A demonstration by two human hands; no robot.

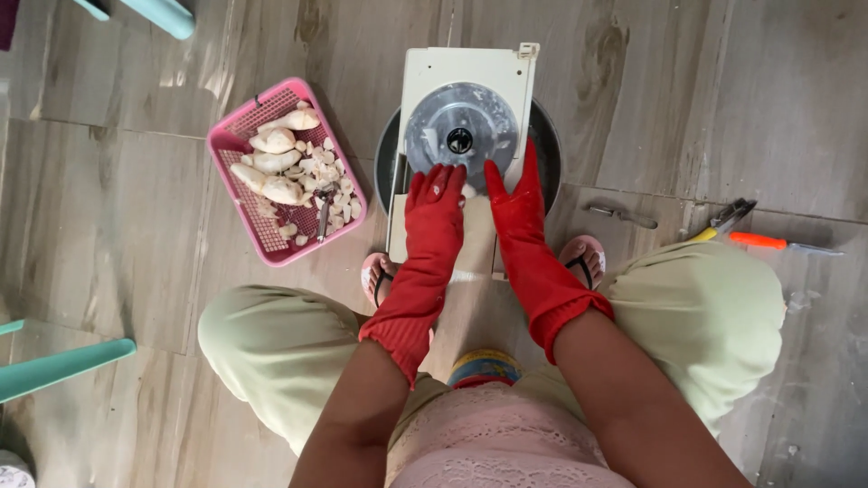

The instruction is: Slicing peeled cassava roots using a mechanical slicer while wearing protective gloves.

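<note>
Red rubber gloves cover both hands, which reach forward side by side, close together but not touching, onto a cream-coloured slicing machine (466, 77) with a round grey metal disc (461, 126) set in its top. The left hand (434, 203) lies with fingers spread loosely at the lower edge of the disc; whether a pale piece sits under its fingertips cannot be told for sure. The right hand (515, 199) stands more on edge just beside it, fingers stretched up along the disc's lower right rim, with a small pale piece (468, 191) showing in the gap between the two hands. Neither hand is clearly clamped on anything; both seem to press flat and open. Beneath the machine, beyond the fingertips, the rim of a dark round basin (547, 145) shows. To the left of the left hand, well apart, a pink plastic basket (237, 136) holds peeled white roots (271, 163) and small cut chunks. To the right of the right hand, on the wood-look floor (117, 217), lie a small grey-handled tool (622, 215), a pair of pliers (723, 219) and an orange-handled knife (768, 241).
</note>
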